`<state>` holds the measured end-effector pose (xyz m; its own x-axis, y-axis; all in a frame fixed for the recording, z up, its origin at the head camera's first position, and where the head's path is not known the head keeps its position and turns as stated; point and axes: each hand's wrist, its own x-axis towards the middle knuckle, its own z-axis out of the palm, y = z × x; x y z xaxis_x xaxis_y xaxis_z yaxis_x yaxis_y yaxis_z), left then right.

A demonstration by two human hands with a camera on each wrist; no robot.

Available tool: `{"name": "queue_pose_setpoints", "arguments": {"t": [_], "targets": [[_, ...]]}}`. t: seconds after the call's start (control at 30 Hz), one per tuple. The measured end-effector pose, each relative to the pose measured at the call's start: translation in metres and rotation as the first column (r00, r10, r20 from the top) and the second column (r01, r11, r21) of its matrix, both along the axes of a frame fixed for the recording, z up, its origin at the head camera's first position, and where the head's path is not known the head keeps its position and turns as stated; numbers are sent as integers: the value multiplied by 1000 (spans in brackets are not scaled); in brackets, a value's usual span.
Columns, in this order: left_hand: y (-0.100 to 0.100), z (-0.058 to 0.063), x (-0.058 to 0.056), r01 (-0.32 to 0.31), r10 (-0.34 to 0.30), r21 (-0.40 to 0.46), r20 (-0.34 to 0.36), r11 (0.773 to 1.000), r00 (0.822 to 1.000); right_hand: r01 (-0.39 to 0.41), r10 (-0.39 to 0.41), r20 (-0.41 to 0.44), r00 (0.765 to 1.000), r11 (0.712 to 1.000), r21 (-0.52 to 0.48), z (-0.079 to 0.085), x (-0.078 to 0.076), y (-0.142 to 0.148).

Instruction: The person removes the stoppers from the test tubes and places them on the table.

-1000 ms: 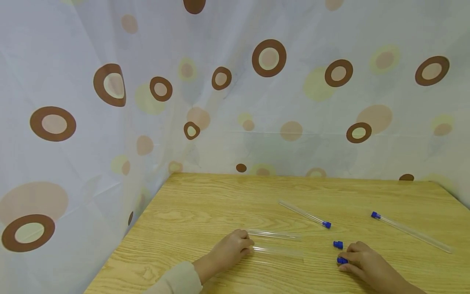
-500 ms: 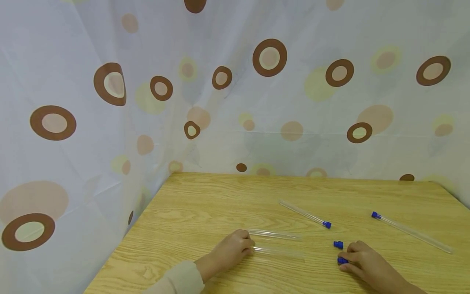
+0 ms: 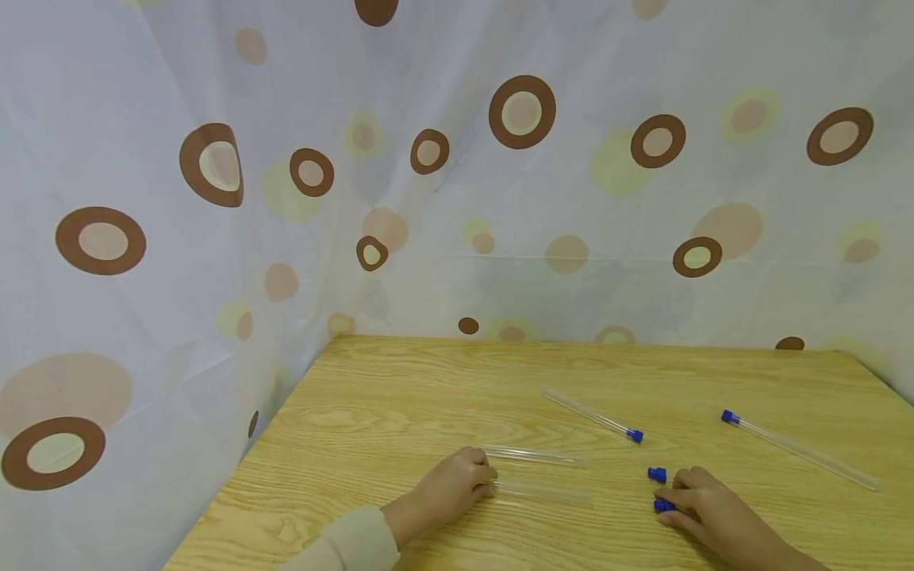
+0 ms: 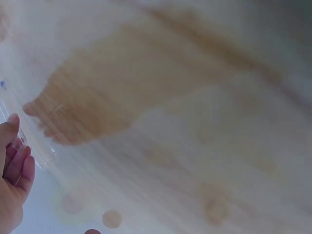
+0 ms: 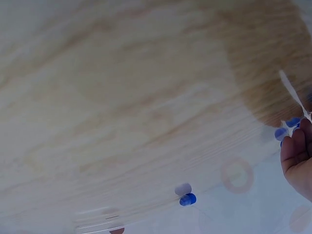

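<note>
In the head view, my left hand [image 3: 453, 485] pinches the near end of a clear tube [image 3: 546, 492] lying along the table. Just beyond it lies a second clear tube [image 3: 535, 456], its left end close to my fingertips. To the right, my right hand [image 3: 714, 511] pinches a blue cap [image 3: 663, 505] at the tabletop. Another blue cap [image 3: 657, 474] rests just behind that one. The left wrist view catches the left hand [image 4: 14, 170] at its left edge, with clear plastic at the fingertips. Blue pieces show by the right hand [image 5: 298, 158] in the right wrist view.
Farther back on the wooden table [image 3: 428, 381] lies a clear tube [image 3: 589, 414] with a blue cap on its right end. At the right is another capped tube [image 3: 807, 455], its cap at the left end. A dotted curtain [image 3: 457, 198] hangs behind and along the left side.
My left hand has edged slightly to the right along with the tube it pinches. The right hand holds the cap in nearly the same spot.
</note>
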<state>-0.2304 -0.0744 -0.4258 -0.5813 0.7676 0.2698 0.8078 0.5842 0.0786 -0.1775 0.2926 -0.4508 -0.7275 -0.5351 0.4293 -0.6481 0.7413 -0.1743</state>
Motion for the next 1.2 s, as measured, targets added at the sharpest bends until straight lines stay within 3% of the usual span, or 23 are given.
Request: {"name": "queue_pose_setpoints", "arguments": {"t": [0.33, 0.83, 1.2], "targets": [[1, 1, 0, -10, 10, -2, 34, 1000, 999, -1, 3, -76, 997, 1000, 24, -4, 0, -1], [4, 1, -1, -49, 47, -68, -33, 996, 998, 11, -10, -53, 999, 999, 35, -4, 0, 0], [5, 5, 1, -69, 71, -72, 22, 995, 997, 19, -18, -27, 999, 999, 30, -2, 2, -2]]}}
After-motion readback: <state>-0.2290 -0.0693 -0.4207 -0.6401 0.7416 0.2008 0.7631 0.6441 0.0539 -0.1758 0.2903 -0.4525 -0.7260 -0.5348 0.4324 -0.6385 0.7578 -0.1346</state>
